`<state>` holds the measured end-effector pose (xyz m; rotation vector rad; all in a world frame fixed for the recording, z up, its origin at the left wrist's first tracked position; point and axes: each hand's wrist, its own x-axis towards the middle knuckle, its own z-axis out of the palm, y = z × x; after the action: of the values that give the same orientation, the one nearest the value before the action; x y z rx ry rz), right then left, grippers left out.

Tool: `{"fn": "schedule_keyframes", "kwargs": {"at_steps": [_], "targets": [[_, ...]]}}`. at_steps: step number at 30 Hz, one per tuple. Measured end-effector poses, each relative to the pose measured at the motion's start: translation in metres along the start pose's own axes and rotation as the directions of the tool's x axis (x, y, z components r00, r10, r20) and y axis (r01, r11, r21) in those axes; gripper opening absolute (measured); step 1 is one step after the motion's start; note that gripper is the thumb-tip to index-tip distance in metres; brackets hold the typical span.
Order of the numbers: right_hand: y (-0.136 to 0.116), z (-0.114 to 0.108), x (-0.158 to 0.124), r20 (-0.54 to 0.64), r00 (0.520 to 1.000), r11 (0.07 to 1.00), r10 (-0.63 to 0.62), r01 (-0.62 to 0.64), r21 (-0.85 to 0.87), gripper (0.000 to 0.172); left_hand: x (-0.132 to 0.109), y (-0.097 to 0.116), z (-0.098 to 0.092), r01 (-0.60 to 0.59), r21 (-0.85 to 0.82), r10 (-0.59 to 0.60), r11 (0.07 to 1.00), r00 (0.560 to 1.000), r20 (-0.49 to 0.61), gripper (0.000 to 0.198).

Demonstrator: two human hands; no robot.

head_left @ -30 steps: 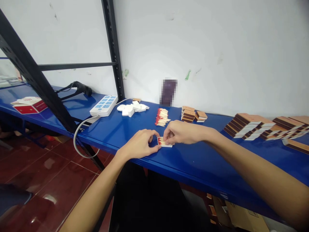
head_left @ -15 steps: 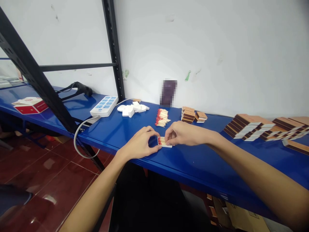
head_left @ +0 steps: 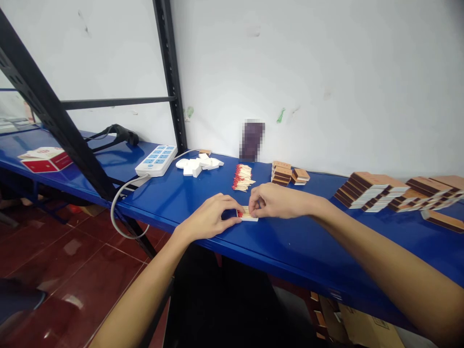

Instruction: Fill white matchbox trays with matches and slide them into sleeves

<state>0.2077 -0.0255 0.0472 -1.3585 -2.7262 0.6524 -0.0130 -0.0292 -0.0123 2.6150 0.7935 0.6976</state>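
Note:
A small white matchbox tray (head_left: 250, 219) with red-tipped matches in it lies on the blue shelf, close to its front edge. My left hand (head_left: 213, 216) grips the tray's left end between thumb and fingers. At the tray's right end is my right hand (head_left: 270, 200), its fingers pinched over the matches; what they hold, if anything, is hidden. Just behind the tray lies a pile of loose matches (head_left: 242, 178), heads to the left.
Small stacks of matchboxes (head_left: 282, 173) stand behind my right hand, larger stacks (head_left: 371, 186) at the right. White pieces (head_left: 197, 166), a power strip (head_left: 157, 160) and a black rack post (head_left: 72, 125) are on the left. A red-and-white box (head_left: 47, 159) lies beyond the post.
The fingers of my left hand have closed in slightly on the tray. My right hand has shifted very slightly at the tray's right end.

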Motion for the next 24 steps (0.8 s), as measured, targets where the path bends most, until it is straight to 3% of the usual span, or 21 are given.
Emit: {"fn": "schedule_keyframes", "kwargs": {"at_steps": [6, 17, 20, 22, 24], "targets": [[0.001, 0.0, 0.002, 0.034, 0.998, 0.995, -0.046, 0.043, 0.089, 0.015, 0.0, 0.0, 0.0, -0.006, 0.016, 0.007, 1.0, 1.0, -0.005, 0.022], [0.002, -0.001, 0.001, 0.005, 1.0, 0.989, 0.004, -0.005, 0.146, 0.021, 0.001, 0.001, 0.0, -0.004, 0.023, 0.004, 1.0, 1.0, -0.002, 0.025], [0.017, -0.01, -0.006, -0.103, 0.992, 0.996, 0.075, -0.071, 0.049, 0.025, 0.0, 0.0, 0.0, -0.002, 0.035, 0.002, 0.999, 1.0, 0.015, 0.022], [0.035, -0.016, -0.013, -0.262, 0.947, 0.97, 0.186, -0.219, -0.103, 0.025, 0.001, 0.0, 0.0, 0.008, 0.035, -0.009, 0.999, 1.0, 0.017, 0.022], [0.055, -0.018, -0.019, -0.309, 0.917, 0.918, 0.254, -0.329, -0.223, 0.025, 0.001, 0.001, 0.001, 0.029, 0.032, -0.03, 0.999, 0.999, 0.014, 0.026]]}}
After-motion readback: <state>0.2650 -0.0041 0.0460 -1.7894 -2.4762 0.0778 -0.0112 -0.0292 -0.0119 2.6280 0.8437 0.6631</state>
